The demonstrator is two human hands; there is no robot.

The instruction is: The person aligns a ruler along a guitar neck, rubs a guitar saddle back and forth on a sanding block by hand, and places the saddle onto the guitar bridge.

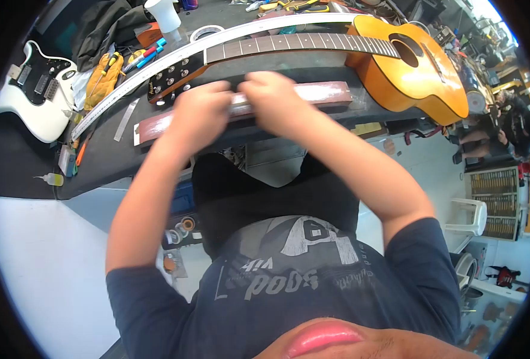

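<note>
A long reddish-brown bar (322, 93) with a shiny, pale-streaked top lies along the front of the dark workbench. Over its middle, my left hand (204, 113) is closed, knuckles up and slightly blurred. Close beside it, my right hand (274, 103) is curled the same way, a small gap between the two. A pale bit of something shows in that gap; whatever the fingers hold is hidden. Just beyond the hands runs the neck (289, 43) of an acoustic guitar (391, 78), its headstock (172, 79) to the left of the bar's far side.
A long white metal ruler (139, 75) curves behind the neck. To the left are a white electric guitar body (28, 110), a yellow glove (104, 78), a short steel strip (126, 119) and a small bottle (50, 179). A white cup (164, 15) and tape roll (207, 31) stand behind.
</note>
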